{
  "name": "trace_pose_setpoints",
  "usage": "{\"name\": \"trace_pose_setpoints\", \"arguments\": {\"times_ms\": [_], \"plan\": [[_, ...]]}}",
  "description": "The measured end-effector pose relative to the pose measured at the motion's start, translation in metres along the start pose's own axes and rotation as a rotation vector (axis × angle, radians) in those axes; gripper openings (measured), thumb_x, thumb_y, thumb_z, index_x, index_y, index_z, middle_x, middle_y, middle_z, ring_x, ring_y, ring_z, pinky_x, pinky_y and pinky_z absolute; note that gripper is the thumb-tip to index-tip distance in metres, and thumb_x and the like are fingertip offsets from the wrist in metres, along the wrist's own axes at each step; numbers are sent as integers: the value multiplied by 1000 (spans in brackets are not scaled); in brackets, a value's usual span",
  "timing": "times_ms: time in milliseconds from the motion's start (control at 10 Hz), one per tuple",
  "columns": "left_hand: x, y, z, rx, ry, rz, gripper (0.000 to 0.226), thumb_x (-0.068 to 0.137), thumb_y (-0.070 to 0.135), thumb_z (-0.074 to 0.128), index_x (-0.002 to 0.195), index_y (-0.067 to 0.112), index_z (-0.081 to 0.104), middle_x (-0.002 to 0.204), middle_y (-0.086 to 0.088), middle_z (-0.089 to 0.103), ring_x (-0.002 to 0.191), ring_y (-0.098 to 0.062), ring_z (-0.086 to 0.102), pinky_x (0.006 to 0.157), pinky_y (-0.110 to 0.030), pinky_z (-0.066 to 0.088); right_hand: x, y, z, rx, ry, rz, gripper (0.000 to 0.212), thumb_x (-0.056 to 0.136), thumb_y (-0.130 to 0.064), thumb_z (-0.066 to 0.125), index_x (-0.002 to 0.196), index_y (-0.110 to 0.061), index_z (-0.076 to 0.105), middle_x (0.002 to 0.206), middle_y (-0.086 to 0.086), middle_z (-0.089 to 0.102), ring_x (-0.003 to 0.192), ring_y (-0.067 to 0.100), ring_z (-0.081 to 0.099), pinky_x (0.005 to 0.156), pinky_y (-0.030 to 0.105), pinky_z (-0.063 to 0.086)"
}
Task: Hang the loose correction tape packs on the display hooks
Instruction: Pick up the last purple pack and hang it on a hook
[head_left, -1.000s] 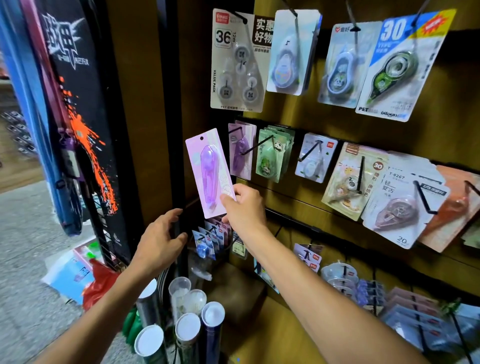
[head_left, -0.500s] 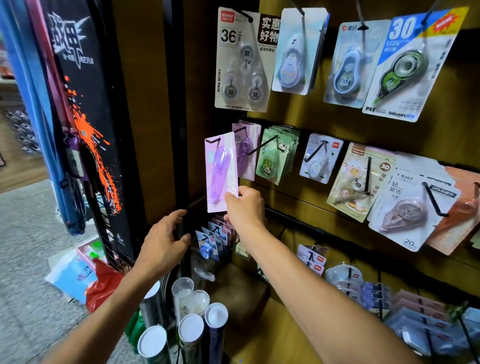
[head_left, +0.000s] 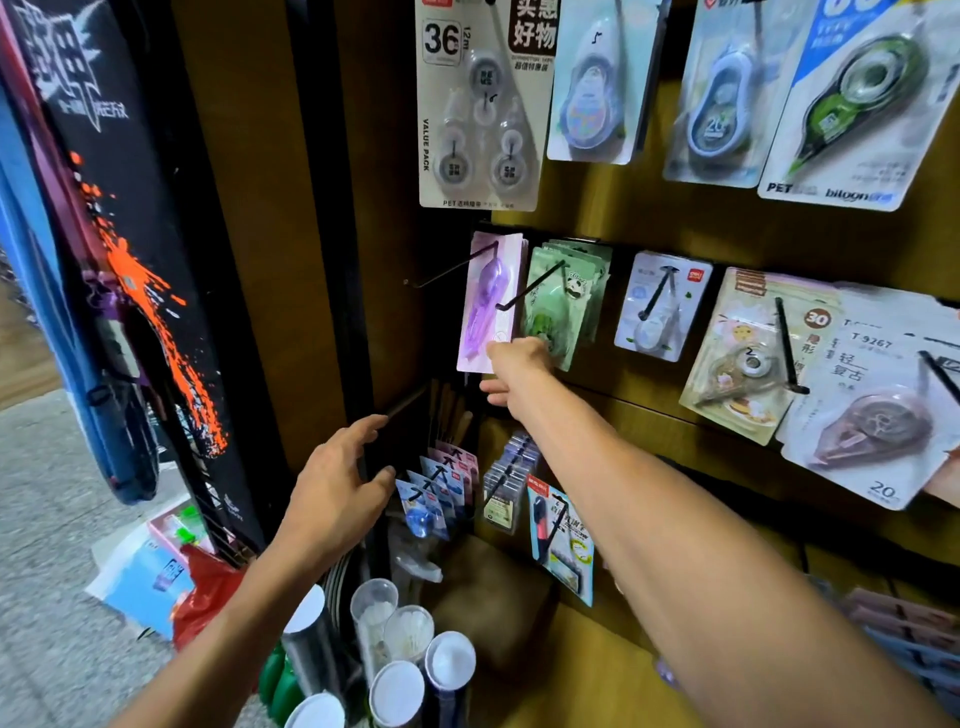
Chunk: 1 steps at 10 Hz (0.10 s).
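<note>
**Purple pack on the hook – right hand at its lower edge**

The purple correction tape pack (head_left: 488, 306) hangs on the leftmost middle-row hook (head_left: 451, 269), long axis vertical, card slid far back toward the display board (head_left: 649, 218); the rod runs out through its top toward the near left; the right hand (head_left: 514, 371) sits directly below and just near of the pack, fingertips at its bottom right corner – cannot tell whether they pinch the card or only push it; the left hand (head_left: 332, 493) is lower and nearer, well apart from the pack, fingers spread loosely and holding nothing, by the dark upright post (head_left: 332, 260); so the right hand is the nearer one, pack lying up and far from it. Judgement: this pack looks hung; next move is likely a release. Containers: clear tubes (head_left: 392, 631) near bottom; the tall one seems to hold pale pieces; others capped, contents hidden.
</note>
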<state>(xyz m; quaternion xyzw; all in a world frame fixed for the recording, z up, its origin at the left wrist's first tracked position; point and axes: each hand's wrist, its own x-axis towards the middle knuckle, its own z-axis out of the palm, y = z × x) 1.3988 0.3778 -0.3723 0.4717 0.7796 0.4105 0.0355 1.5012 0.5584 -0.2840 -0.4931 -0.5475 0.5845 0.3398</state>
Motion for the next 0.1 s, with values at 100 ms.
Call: {"name": "trace_pose_setpoints", "arguments": {"times_ms": [100], "plan": [[2,3,4,-7,14,9,57,87,16,66,140,24,48,134,-3,59,125,-22,53,102,-38,43,1,4,-6,38,-60,120,51,96,-12,55,142,-7,35,138,15,52,115,35,60,86,49,56]]}}
